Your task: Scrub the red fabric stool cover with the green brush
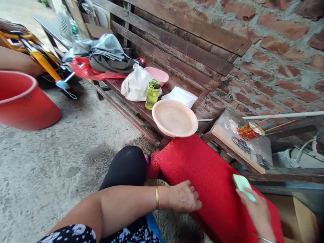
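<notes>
Beyond my right grip (257,209), a brick wall (280,64) rises. Ahead of my left grip (184,198) stands the slatted worktop (140,107), its back against the bricks. The red cloth (210,172) is spread beneath my right grip and runs past my left one, reaching forward to the near end of the worktop. Well off to the left of my left grip, a red bucket (37,109) sits on the floor (73,158). A wooden board (262,150) lies ahead of my right grip, on the far side of the cloth. The pale pink basin (174,132) is straight ahead of my left grip, at the worktop's near end, and farther off are a white bag (138,82) and a green bottle (152,94), side by side. On the board, a patterned cup (247,131) leans with thin sticks in it. Smallest of these, a pale green block (241,184) is clamped in my right grip, held over the cloth. My left grip has its fingers curled at the cloth's edge; I cannot tell whether they pinch it.
</notes>
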The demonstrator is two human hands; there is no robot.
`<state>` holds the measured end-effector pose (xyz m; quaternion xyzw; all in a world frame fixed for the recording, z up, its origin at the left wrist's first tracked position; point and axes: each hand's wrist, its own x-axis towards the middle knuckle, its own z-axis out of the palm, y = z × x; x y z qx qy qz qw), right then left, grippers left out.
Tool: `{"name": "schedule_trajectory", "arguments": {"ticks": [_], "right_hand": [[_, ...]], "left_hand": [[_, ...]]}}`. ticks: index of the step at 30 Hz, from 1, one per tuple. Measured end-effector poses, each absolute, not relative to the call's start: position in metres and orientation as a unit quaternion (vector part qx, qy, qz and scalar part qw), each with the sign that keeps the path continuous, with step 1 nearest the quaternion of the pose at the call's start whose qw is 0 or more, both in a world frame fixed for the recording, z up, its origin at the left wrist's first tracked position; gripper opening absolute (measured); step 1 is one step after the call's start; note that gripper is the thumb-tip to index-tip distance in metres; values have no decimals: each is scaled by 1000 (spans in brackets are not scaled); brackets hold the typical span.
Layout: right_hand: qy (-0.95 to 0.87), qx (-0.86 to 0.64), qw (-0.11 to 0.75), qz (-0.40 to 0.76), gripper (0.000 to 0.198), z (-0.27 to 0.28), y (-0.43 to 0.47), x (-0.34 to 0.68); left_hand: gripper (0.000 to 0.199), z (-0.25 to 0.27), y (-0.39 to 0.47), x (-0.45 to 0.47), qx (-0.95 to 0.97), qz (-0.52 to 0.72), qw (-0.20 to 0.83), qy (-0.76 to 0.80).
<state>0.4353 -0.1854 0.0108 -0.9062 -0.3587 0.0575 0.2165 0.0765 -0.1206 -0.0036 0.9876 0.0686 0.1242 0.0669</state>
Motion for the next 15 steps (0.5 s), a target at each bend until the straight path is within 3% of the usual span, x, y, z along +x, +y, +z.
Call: {"name": "schedule_trajectory", "arguments": {"ticks": [3, 8, 15], "right_hand": [[-490, -817, 273, 136, 52, 8, -125, 339], [-615, -721, 241, 209, 45, -5, -53, 233], [-595, -752, 168, 230, 49, -6, -81, 286]], "left_hand": [[6, 3, -130, 77, 986, 154, 60, 36], [11, 13, -132, 74, 977, 204, 66, 21], [13, 22, -122, 71, 962, 260, 73, 48]]}}
